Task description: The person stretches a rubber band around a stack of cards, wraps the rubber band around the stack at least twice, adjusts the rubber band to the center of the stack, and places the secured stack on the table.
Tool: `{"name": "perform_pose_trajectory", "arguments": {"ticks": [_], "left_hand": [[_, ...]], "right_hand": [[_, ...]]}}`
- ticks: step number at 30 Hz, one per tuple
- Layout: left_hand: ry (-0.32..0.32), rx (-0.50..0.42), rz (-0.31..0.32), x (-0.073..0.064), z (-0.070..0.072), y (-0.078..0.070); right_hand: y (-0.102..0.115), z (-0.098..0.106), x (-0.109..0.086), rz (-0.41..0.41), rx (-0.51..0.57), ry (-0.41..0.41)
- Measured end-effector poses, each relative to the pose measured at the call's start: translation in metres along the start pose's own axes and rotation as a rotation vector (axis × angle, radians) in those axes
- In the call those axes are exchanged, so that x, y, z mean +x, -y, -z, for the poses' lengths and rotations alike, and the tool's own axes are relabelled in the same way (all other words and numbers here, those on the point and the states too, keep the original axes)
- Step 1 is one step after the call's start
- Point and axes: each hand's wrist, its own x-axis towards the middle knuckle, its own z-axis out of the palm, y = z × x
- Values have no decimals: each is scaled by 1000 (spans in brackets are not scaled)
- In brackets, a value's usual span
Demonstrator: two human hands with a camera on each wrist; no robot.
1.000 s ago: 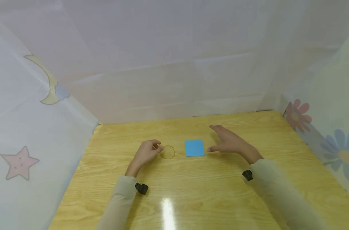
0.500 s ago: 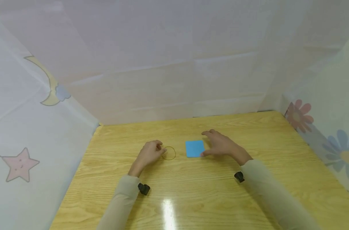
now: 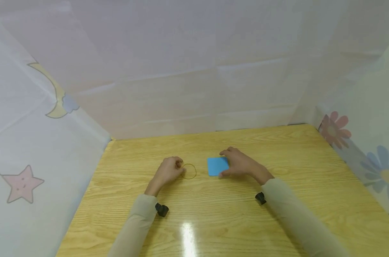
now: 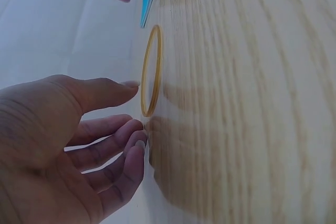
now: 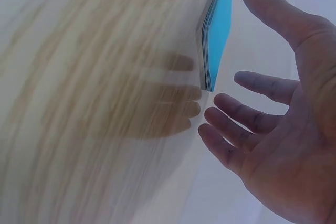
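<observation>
A thin yellow-brown rubber band [image 3: 196, 172] lies as a round loop on the wooden table. My left hand [image 3: 167, 169] is at its left side; in the left wrist view the thumb tip is right by the band [image 4: 159, 61], with the fingers loosely bent below and apart from the thumb. To the right lies a square blue stack of thin sheets [image 3: 215, 167], whose layered edge shows in the right wrist view. My right hand [image 3: 240, 163] spreads around the stack's right side, thumb at the near edge and fingers at the far edge, partly covering it.
The wood-grain table [image 3: 188, 207] meets a pale cloth backdrop [image 3: 194, 100] along its far edge. Printed cloth sides stand at left and right. A bright light reflection [image 3: 188, 235] shows on the near tabletop. Small black cameras sit at both wrists.
My right hand has moved left, from beside the blue stack to over its right part. The left hand has shifted slightly right at the rubber band. Stack and band stay in place.
</observation>
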Motion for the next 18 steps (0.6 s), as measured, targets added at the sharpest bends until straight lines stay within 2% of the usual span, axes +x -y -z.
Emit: {"name": "perform_pose_trajectory", "arguments": {"ticks": [10, 18], "left_hand": [[21, -43, 49, 3, 0, -2], [17, -24, 34, 7, -1, 2]], "right_hand": [[2, -5, 7, 4, -23, -20], [-1, -8, 16, -1, -27, -17]]}}
